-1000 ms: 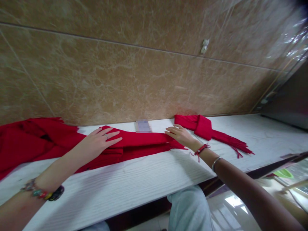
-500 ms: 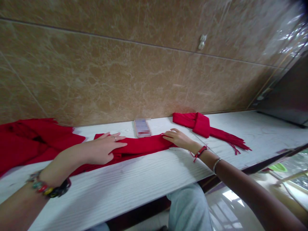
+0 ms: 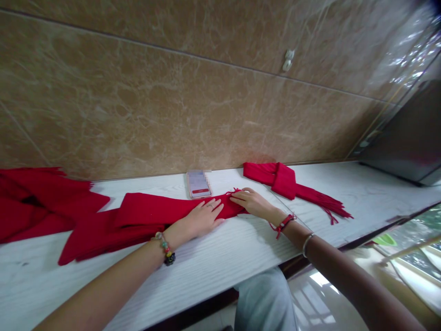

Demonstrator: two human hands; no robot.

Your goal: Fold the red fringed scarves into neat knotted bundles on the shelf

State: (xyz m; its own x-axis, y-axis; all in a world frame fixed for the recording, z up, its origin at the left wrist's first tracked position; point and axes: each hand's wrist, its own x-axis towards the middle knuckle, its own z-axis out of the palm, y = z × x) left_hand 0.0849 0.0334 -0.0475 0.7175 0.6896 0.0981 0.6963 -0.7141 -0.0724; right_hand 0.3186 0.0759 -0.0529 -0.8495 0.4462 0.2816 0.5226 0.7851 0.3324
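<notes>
A long red scarf (image 3: pixel 144 214) lies folded lengthwise along the white table (image 3: pixel 213 257). My left hand (image 3: pixel 203 218) rests flat on it near its right end, fingers stretched out. My right hand (image 3: pixel 250 202) presses on the scarf's right tip, fingers spread, a red string bracelet at the wrist. The two hands lie close together. A phone (image 3: pixel 198 184) lies just behind the scarf, by the wall.
A second red scarf (image 3: pixel 285 181), tied and fringed, lies at the back right. A heap of red cloth (image 3: pixel 37 202) sits at the far left. A brown marble wall rises behind the table. A dark appliance (image 3: pixel 409 138) stands at the right. My knee shows below the table edge.
My left hand has slid right along the scarf to sit beside my right hand. The scarf now lies apart from the red heap at the left.
</notes>
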